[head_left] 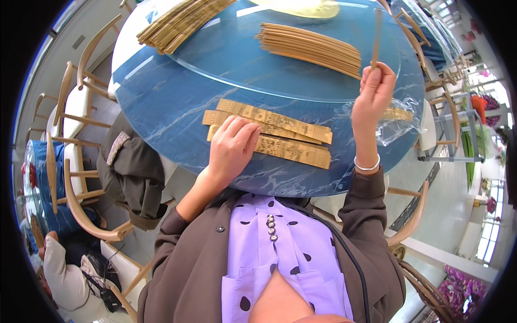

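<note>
Several brown-gold printed paper chopstick sleeves (293, 151) lie fanned across the blue marbled tabletop (167, 113) in front of me. My left hand (232, 144) is on their left half, fingers bent and pressed together at a sleeve; the fingertips partly cover what they pinch. Farther right, my right hand (375, 89) is raised with wooden chopsticks (377, 37) pinched upright between thumb and fingers; I cannot tell if it is one or a pair. Just left of that hand, a pile of wooden chopsticks (307, 51) lies on the glass turntable (226, 64).
A stack of similar sleeves (186, 21) lies at the far left of the turntable. Crumpled clear plastic wrap (398, 124) sits right of my right forearm. At the back is a yellow round thing (301, 7). A dark jacket (132, 172) hangs over a wooden chair (81, 210) on the left.
</note>
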The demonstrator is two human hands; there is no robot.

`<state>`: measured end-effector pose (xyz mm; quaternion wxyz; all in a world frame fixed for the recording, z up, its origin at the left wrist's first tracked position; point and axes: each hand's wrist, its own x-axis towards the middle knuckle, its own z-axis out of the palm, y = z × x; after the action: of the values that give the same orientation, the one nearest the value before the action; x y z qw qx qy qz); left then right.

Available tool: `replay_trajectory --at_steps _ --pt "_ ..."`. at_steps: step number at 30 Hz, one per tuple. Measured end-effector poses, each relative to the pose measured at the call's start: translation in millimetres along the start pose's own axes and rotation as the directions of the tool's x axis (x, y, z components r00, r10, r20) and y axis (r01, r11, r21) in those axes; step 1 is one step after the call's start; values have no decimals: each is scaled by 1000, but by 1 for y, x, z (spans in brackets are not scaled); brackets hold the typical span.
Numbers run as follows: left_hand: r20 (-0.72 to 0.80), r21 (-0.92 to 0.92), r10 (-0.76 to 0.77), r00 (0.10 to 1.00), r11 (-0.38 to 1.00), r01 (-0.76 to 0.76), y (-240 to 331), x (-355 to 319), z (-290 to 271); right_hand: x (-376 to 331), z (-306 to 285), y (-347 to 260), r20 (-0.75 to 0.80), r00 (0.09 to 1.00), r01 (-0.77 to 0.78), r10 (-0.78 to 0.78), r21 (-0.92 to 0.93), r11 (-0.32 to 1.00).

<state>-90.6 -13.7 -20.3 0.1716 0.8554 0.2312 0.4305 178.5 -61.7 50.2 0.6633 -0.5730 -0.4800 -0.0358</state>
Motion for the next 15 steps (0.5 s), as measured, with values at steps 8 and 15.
replay_trajectory --at_steps 8,15 --pt "14 41 7 1000 999 -7 1 0 3 -14 -59 -30 236 887 -445 398 671 593" --pt "22 43 -8 1000 999 7 2 -2 2 -42 -67 -13 255 845 -513 471 634 579"
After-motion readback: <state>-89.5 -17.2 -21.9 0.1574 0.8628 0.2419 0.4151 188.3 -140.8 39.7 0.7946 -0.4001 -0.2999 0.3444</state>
